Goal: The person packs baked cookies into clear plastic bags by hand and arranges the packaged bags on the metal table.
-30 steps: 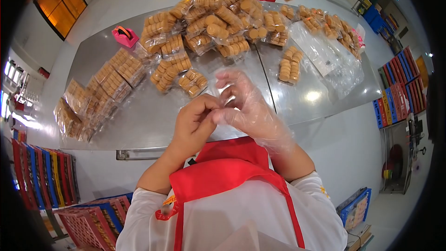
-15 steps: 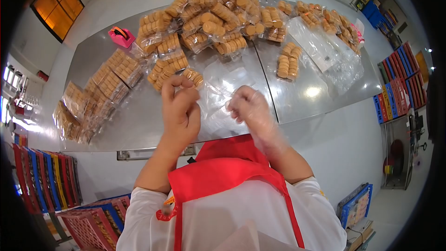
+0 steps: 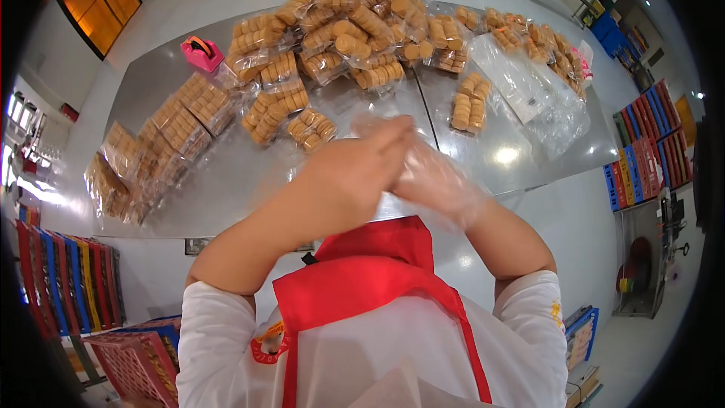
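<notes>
My left hand (image 3: pixel 351 177) is bare and reaches across in front of my body, its fingers closed together at the clear plastic glove (image 3: pixel 442 181) on my right hand (image 3: pixel 423 174). The two hands meet above the front of the steel table (image 3: pixel 242 181). Behind my left hand the right fingers are mostly hidden, and motion blurs both hands. Loose clear plastic (image 3: pixel 368 122) shows just beyond the fingertips. Closest to the hands lies a small clear pack of round biscuits (image 3: pixel 311 130), with a larger biscuit pack (image 3: pixel 276 111) beside it.
Packed biscuits (image 3: pixel 351 38) are heaped along the far side. A row of biscuit packs (image 3: pixel 181 122) stands at left, near a pink tape dispenser (image 3: pixel 202 53). One pack (image 3: pixel 471 103) and clear plastic bags (image 3: pixel 521 94) lie at right. Stacked crates (image 3: pixel 72 279) stand left of the table.
My left hand has swung right and now overlaps the gloved right hand; before, the hands were apart. The small biscuit pack behind the left hand has come into fuller view.
</notes>
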Motion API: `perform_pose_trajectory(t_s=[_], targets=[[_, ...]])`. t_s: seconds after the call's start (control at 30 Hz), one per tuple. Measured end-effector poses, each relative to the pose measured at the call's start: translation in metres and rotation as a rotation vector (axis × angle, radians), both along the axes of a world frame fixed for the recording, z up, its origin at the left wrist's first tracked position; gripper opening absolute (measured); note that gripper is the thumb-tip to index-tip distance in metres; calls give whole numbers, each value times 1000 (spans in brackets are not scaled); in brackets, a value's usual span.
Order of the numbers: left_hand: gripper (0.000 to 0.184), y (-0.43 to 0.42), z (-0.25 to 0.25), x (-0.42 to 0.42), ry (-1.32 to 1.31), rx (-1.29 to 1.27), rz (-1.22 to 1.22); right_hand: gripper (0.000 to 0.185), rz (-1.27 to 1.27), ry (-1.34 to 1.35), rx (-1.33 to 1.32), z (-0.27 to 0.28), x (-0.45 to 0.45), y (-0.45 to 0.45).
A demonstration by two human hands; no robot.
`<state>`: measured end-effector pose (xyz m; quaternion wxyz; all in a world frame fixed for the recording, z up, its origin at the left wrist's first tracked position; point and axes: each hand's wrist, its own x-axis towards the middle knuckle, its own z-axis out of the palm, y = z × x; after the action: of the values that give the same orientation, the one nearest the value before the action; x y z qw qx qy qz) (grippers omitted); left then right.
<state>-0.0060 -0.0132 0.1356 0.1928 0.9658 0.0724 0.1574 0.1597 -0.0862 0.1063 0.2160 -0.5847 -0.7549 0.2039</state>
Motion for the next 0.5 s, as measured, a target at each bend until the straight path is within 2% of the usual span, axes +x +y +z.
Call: perform_pose_trajectory(t_s=[0.03, 0.13, 0.2, 0.27, 0.3, 0.37, 0.43, 0.5], targets=[[58, -9, -1, 10, 24, 48, -11, 33, -15, 64, -3, -6, 4, 11], [51, -55, 3, 50, 335, -223, -76, 42, -65, 212, 89, -46, 15, 51], [48, -71, -4, 54, 305, -325, -183, 48, -103, 292, 152, -88, 19, 73], [46, -59, -25, 47, 115, -320, -381, 54, -136, 325, 194, -123, 26, 78], [44, -46, -43, 36, -271, -418, -461, 57, -151, 328, 202, -128, 28, 72], [42, -3, -50, 13, -544, -112, 91, 64, -185, 319, 198, -103, 23, 51], [37, 45, -62, -5, -671, -20, 667, 80, -211, 331, 192, -65, 4, 40], [18, 73, -87, -13, -505, -557, 762, 92, -211, 436, 133, -46, -7, 33]])
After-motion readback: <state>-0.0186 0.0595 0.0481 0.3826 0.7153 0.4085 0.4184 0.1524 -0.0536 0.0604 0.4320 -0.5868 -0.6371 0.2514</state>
